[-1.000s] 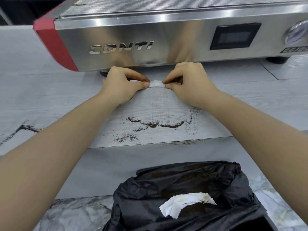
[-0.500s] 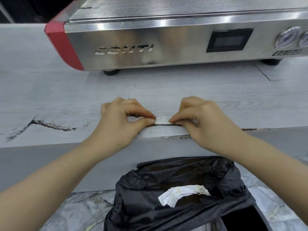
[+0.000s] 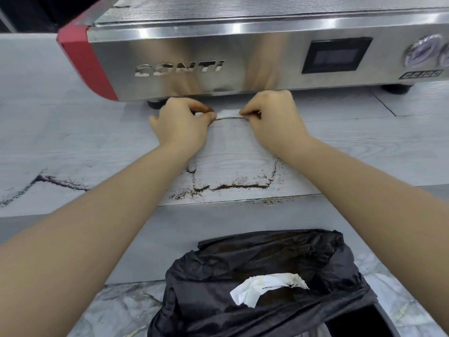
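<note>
Head view, one frame.

Left hand (image 3: 184, 122) and right hand (image 3: 272, 117): both far out on the counter (image 3: 73, 142), toward its back edge, just in front of the espresso machine (image 3: 218, 45). Arms at full reach.

Paper strip (image 3: 228, 113): white, narrow, folded, stretched between the two hands. It lies low against the counter surface; whether its whole length touches the surface cannot be told. Left fingers (image 3: 211, 115) are curled, thumb and forefinger pinching the strip's left end. Right fingers (image 3: 245, 113) are curled the same way and pinch its right end. The two hands are near each other, with only the short middle of the strip showing between them.

Coffee grounds (image 3: 238, 186): a dark line close to the counter's front edge, nearer than the hands, with thin side trails running back toward each wrist. Scattered specks sit at its left end. A second dark trail (image 3: 60, 182) lies toward the front-left part of the counter, well apart from the first.

Machine: steel front, red left end, dark display (image 3: 336, 55) to the right, black foot (image 3: 155, 104) just left of the left hand.

Below the counter's front edge: black bin bag (image 3: 267, 254), open, with a crumpled white tissue (image 3: 264, 285) lying inside on dark grounds.
</note>
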`<control>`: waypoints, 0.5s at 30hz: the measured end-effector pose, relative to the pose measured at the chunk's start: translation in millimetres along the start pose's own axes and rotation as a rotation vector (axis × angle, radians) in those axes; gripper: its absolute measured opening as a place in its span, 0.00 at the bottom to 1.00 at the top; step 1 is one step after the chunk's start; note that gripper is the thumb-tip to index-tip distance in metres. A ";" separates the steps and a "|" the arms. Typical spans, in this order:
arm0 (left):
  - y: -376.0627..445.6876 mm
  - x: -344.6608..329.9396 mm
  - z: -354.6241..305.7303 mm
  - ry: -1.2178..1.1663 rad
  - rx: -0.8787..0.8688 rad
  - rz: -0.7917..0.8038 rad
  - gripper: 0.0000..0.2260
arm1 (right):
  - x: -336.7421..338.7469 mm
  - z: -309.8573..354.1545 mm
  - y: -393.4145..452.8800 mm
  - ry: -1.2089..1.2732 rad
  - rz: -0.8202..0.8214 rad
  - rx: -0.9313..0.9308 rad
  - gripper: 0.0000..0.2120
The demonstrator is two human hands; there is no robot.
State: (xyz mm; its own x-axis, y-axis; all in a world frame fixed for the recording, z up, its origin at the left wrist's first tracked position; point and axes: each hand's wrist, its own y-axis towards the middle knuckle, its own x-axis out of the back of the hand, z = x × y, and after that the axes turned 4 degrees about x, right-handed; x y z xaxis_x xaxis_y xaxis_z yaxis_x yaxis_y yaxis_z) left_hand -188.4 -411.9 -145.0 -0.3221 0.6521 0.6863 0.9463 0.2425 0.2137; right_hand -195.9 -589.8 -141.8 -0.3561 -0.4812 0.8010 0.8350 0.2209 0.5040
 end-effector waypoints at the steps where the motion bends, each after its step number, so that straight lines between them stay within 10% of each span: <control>1: 4.1 -4.5 -1.5 0.026 0.021 -0.022 0.05 | -3.3 -2.1 2.7 -0.023 0.003 -0.012 0.11; 15: -43.7 -17.7 -30.3 0.001 -0.210 0.141 0.04 | 63.4 -27.9 -53.3 -0.072 0.104 0.120 0.14</control>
State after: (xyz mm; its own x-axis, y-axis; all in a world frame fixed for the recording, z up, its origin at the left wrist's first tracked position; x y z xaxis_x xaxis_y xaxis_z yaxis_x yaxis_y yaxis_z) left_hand -223.2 -455.8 -145.4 -0.1862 0.6685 0.7201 0.9668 -0.0058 0.2554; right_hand -251.3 -655.7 -126.9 -0.3027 -0.3894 0.8699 0.8144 0.3685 0.4483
